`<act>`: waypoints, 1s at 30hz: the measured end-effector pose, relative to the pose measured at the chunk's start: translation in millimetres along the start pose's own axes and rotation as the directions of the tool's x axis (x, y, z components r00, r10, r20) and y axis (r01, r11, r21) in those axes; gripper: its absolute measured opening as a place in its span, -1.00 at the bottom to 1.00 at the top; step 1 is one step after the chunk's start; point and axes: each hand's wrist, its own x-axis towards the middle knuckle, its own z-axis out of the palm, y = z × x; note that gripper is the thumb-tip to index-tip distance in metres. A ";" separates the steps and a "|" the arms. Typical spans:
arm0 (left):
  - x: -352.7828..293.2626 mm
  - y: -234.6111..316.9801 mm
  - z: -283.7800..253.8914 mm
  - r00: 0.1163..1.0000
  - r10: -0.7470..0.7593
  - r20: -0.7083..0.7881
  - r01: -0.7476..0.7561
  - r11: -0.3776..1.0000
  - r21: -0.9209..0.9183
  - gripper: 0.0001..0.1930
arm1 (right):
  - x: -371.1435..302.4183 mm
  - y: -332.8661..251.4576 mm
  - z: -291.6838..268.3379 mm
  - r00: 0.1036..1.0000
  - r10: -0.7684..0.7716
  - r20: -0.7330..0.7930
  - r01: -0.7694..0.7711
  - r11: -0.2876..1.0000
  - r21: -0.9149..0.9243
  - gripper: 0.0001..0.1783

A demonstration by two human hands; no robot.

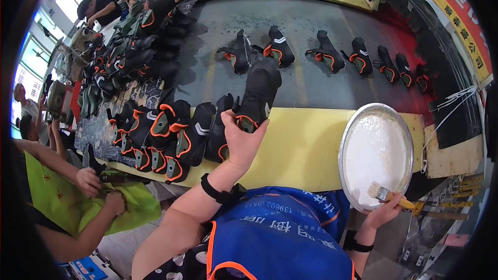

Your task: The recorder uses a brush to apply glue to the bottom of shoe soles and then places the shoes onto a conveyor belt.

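My left hand [243,142] is closed around the orange-trimmed end of a black shoe upper [260,85], its rounded toe pointing away from me. The upper is raised over the edge between yellow board and dark belt. In my right hand [383,213] is a paintbrush [381,192] with a wooden handle, held by the near rim of a metal basin [341,163]. White liquid [374,145] fills much of the basin, and the bristles hang over it. Beside my left hand, several more black shoe uppers [194,132] stand bunched on the yellow board [303,148].
On the dark belt [321,15] several shoe uppers [328,54] stand in a row toward the right. A large pile of uppers [135,57] fills the far left. Close on my left, a co-worker in a green apron [124,212] handles something dark; other people work farther back.
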 end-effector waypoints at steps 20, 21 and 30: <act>-29.0 4.3 -3.8 0.796 -0.299 0.526 0.044 0.896 0.443 -0.09 | 3.6 15.7 -7.4 0.998 0.020 -0.052 -0.022 0.999 -0.036 -0.64; -26.4 3.9 -4.7 0.773 -0.298 0.560 0.006 0.887 0.462 -0.11 | 5.8 18.3 -9.6 0.997 0.048 -0.053 -0.049 0.998 -0.027 -0.58; -7.8 -14.4 3.4 0.727 -0.225 0.649 0.083 0.967 0.242 -0.15 | 6.6 16.2 -7.0 1.000 -0.002 -0.024 -0.001 0.991 -0.135 -0.51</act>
